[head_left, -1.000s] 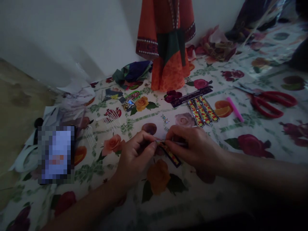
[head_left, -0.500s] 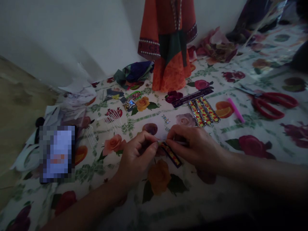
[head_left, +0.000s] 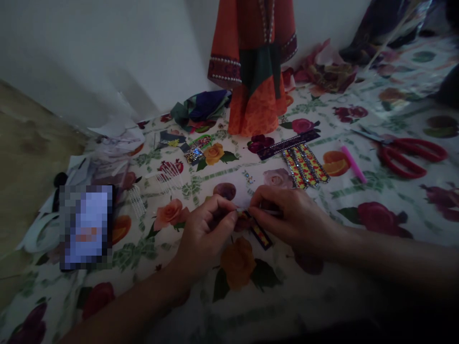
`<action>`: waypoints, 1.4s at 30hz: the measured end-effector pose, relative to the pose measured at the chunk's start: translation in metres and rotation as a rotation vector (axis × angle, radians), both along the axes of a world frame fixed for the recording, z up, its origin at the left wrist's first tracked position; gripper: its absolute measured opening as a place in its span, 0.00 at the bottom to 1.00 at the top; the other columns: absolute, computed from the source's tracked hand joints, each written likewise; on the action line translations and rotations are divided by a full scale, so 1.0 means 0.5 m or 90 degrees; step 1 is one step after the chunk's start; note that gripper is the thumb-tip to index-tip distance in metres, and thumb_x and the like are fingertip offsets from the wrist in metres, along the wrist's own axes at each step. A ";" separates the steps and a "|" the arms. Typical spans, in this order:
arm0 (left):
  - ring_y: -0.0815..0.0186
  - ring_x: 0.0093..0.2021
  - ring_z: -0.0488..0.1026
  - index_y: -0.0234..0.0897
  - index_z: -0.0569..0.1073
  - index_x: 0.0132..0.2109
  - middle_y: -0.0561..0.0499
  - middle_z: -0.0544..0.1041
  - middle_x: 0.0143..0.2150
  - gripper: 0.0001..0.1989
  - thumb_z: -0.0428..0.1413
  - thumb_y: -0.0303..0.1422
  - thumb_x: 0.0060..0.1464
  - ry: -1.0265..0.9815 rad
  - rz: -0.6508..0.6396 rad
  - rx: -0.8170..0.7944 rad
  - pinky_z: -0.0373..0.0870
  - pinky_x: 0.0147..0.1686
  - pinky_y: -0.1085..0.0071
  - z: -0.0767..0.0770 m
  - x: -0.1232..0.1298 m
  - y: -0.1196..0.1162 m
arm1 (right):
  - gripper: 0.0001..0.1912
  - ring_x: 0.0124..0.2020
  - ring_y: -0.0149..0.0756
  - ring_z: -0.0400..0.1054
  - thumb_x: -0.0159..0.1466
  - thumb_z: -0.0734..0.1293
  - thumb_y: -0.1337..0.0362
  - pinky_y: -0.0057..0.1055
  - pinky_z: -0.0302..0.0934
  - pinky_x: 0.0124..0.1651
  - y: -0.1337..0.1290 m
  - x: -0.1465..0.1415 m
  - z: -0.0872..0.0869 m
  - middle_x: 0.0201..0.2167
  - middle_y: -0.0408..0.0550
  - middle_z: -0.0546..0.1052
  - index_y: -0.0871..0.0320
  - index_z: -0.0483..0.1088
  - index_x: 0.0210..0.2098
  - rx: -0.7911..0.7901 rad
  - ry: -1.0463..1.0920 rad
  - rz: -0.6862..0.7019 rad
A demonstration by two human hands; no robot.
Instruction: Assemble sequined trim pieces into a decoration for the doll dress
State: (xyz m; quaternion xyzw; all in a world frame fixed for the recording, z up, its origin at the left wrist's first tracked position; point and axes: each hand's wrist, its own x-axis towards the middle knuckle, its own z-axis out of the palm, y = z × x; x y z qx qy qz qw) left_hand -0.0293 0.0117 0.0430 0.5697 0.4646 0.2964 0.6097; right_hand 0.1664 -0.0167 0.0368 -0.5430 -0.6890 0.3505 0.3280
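Observation:
My left hand (head_left: 208,227) is closed in a pinch, thumb against forefinger; what lies between them is too small to make out. Facing it, my right hand (head_left: 292,212) pinches a thin pale stick (head_left: 271,211). A narrow dark-edged strip with a yellow and red pattern (head_left: 260,232) slants below the right fingertips, its far end partly covered by them. Beyond the right hand lie several finished-looking patterned strips edged with shiny stones (head_left: 304,166). Small shiny bits (head_left: 248,177) rest just past the fingertips.
Red-handled scissors (head_left: 405,153) and a pink pen-like stick (head_left: 353,164) lie at right. A dark beaded strip (head_left: 289,145) is farther back, near an orange and green dress (head_left: 256,95). Bead strands (head_left: 170,177), a glittery packet (head_left: 194,154) and a blurred phone (head_left: 88,227) are at left.
The view has shifted slightly. Both hands keep their pinches close together; the right fingertips cover more of the patterned strip's far end than before.

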 end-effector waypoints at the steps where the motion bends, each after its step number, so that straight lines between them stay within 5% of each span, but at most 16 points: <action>1: 0.70 0.32 0.80 0.37 0.71 0.35 0.55 0.80 0.31 0.03 0.57 0.29 0.58 0.003 0.002 0.000 0.78 0.36 0.77 0.001 0.001 0.000 | 0.04 0.22 0.25 0.65 0.66 0.66 0.66 0.23 0.55 0.26 0.000 0.000 0.000 0.20 0.37 0.73 0.58 0.71 0.33 0.001 -0.002 0.001; 13: 0.69 0.34 0.80 0.36 0.71 0.36 0.55 0.78 0.32 0.03 0.57 0.31 0.58 0.021 0.002 0.015 0.77 0.37 0.76 0.002 -0.001 -0.003 | 0.05 0.20 0.25 0.62 0.66 0.66 0.64 0.25 0.52 0.24 0.003 -0.002 0.002 0.19 0.36 0.70 0.59 0.70 0.35 -0.008 -0.009 0.001; 23: 0.72 0.31 0.76 0.37 0.72 0.35 0.55 0.77 0.31 0.03 0.56 0.29 0.58 0.031 0.003 0.074 0.75 0.34 0.79 -0.001 -0.003 0.002 | 0.13 0.20 0.28 0.66 0.67 0.65 0.61 0.26 0.55 0.24 0.000 -0.001 0.016 0.20 0.37 0.73 0.58 0.71 0.50 -0.094 0.050 0.016; 42: 0.69 0.34 0.77 0.38 0.72 0.38 0.53 0.76 0.33 0.02 0.56 0.31 0.59 0.038 -0.012 0.095 0.75 0.35 0.75 -0.005 -0.003 -0.003 | 0.08 0.22 0.28 0.70 0.68 0.64 0.64 0.23 0.59 0.24 0.002 -0.004 0.012 0.23 0.39 0.75 0.58 0.73 0.44 -0.157 0.120 0.045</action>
